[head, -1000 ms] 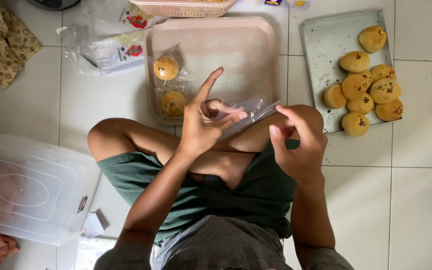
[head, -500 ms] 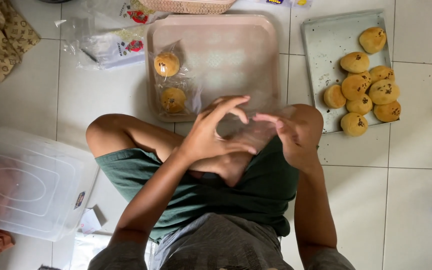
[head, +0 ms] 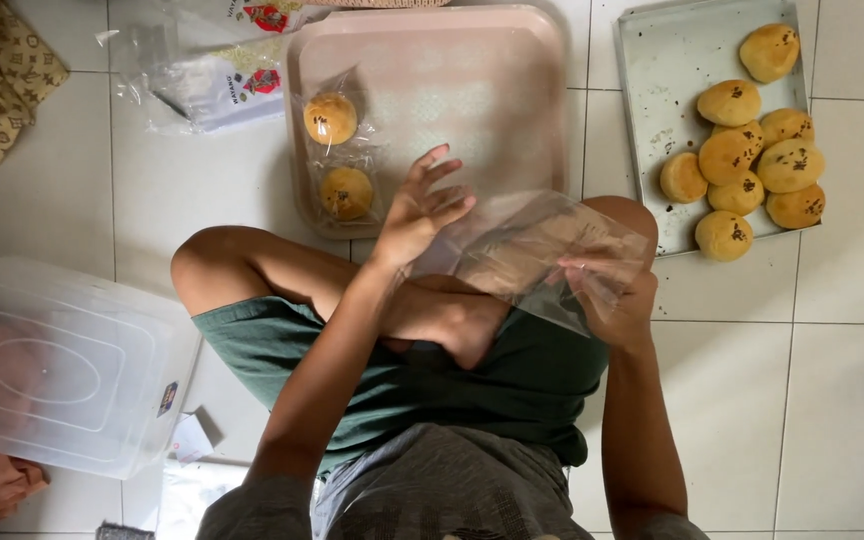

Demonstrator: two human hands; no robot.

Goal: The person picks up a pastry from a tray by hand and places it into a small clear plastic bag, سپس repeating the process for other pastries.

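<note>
Seen from above, a person sits cross-legged on a white tiled floor, holding a clear, crinkled plastic bag (head: 527,250) over their knees: the right hand (head: 612,300) has its fingers pinched shut on the bag's right edge, while the left hand (head: 422,210) touches the bag's left edge with its fingers spread apart. Just beyond the hands lies a pale pink square plastic tray (head: 472,90) carrying two round golden buns wrapped in clear film (head: 337,155). To the right, a grey metal baking tray (head: 672,60) holds a cluster of unwrapped golden buns (head: 752,150), and a clear plastic lidded box (head: 52,365) sits on the floor to the left.
</note>
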